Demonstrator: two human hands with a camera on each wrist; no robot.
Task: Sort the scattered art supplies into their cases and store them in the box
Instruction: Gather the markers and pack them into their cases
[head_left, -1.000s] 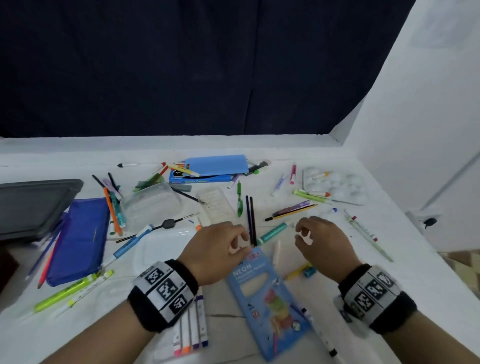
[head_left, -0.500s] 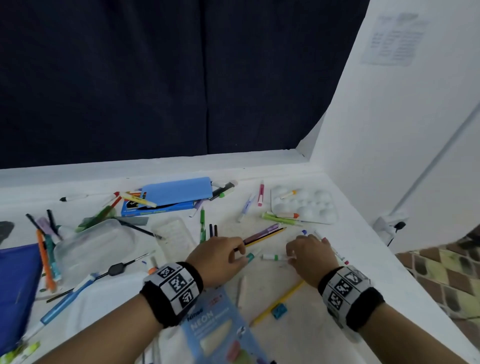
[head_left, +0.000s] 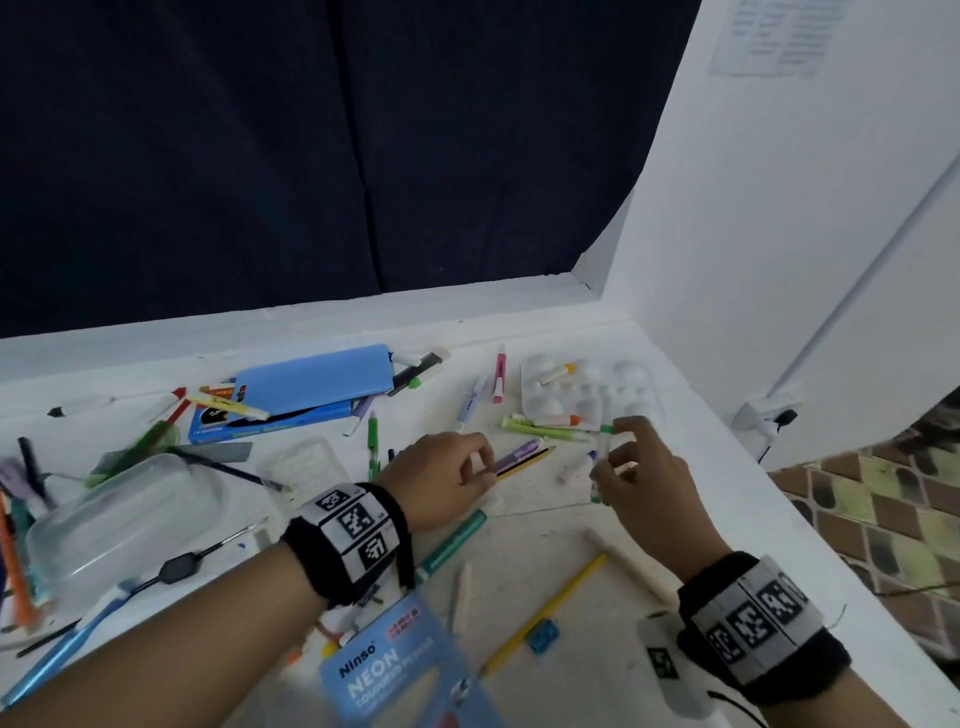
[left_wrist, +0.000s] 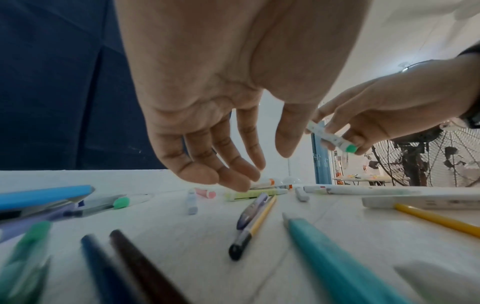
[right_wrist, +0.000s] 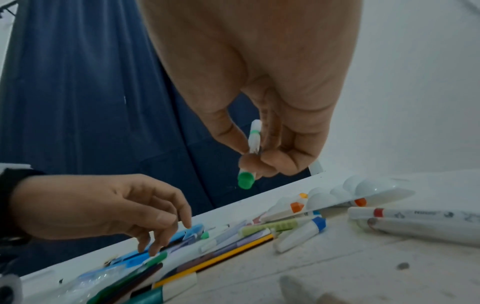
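My right hand (head_left: 631, 462) pinches a white marker with a green cap (right_wrist: 250, 156), holding it nearly upright above the table; the marker (left_wrist: 331, 139) also shows in the left wrist view. My left hand (head_left: 452, 478) hovers with loosely bent, empty fingers (left_wrist: 233, 164) just over a purple pen (head_left: 517, 453) and a yellow-and-black pencil (head_left: 527, 462) lying side by side. A blue "NEON" coloured pencil box (head_left: 395, 670) lies near me between my forearms. A light blue case (head_left: 317, 376) rests at the back.
A white paint palette (head_left: 587, 389) with orange-capped markers sits at the back right by the wall. A clear plastic container (head_left: 114, 514) stands at the left. A teal marker (head_left: 452, 543), a yellow pencil (head_left: 545, 613) and a blue sharpener (head_left: 544, 635) lie in front.
My right hand has picked the green-capped marker up off the table and raised it. My left hand has reached forward to the purple pen. The head view has swung to the right.
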